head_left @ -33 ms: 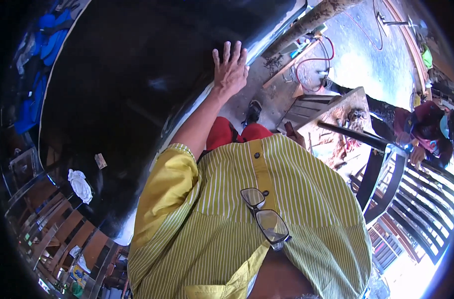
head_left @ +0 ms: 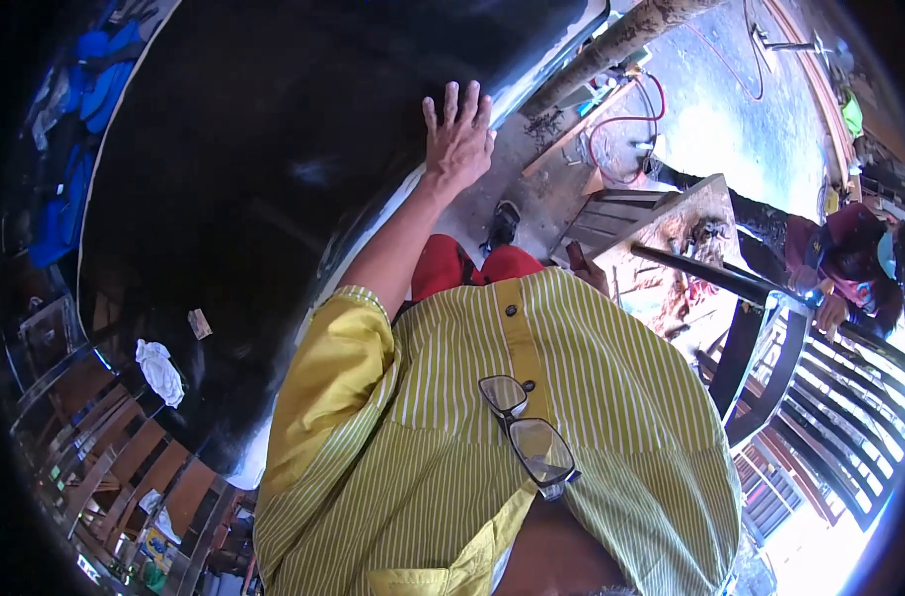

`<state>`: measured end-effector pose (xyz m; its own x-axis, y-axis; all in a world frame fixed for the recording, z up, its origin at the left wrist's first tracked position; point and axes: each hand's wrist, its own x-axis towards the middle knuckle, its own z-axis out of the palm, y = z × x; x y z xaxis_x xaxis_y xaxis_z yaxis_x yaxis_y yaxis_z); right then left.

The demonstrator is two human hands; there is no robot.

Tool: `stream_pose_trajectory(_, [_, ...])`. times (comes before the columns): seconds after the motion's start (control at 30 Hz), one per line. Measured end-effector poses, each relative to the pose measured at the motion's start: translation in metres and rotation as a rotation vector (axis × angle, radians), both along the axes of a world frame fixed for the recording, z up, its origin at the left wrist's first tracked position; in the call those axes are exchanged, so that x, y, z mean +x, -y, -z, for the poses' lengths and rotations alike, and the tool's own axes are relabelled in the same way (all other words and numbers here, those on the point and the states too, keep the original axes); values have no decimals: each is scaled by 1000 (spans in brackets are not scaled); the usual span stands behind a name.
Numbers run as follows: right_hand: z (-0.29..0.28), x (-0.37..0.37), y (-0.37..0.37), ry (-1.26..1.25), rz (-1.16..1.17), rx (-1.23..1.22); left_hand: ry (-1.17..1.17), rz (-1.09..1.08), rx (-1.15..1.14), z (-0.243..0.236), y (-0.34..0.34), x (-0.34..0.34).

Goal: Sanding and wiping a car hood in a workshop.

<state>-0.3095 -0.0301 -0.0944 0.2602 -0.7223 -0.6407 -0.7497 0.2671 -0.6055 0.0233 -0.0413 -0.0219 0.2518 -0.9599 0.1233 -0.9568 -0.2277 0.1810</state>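
From the head view, we're looking down on a broad dark panel [head_left: 244, 199] filling the left side, and there's the left hand [head_left: 459, 144] over its right edge, fingers released and fanned apart, grasping nothing; whether the palm touches, we can't tell. Across to the right, we catch the right hand [head_left: 596, 274] peeking past the striped shirt [head_left: 452, 387], a small brown piece [head_left: 576, 255] right at it; the fingers are mostly hidden, so we cannot tell their grip. Near left on the panel we have a crumpled white cloth [head_left: 159, 372], a small pale block [head_left: 200, 323] just beyond. Eyeglasses [head_left: 520, 437] hang at the shirt's front. Over right, we see a co-worker's hand [head_left: 831, 313] by black slatted furniture [head_left: 788, 358], and, farther off, a curving red hose [head_left: 623, 119].
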Motion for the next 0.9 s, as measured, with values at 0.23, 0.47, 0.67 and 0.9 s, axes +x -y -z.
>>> stream_pose_trajectory(0.23, [-8, 8, 51, 58, -72, -59, -14, 5, -24, 2, 68, -13])
stream_pose_trajectory(0.47, [9, -12, 67, -14, -75, -89, 0, 40, -43, 6, 128, -24])
stream_pose_trajectory(0.67, [7, -11, 81, 254, 392, 176, 16, 10, -47, 12, 159, -29])
stream_pose_trajectory(0.9, [-43, 71, 161, 186, -106, -545, 86, -276, -158, 19, 140, 39])
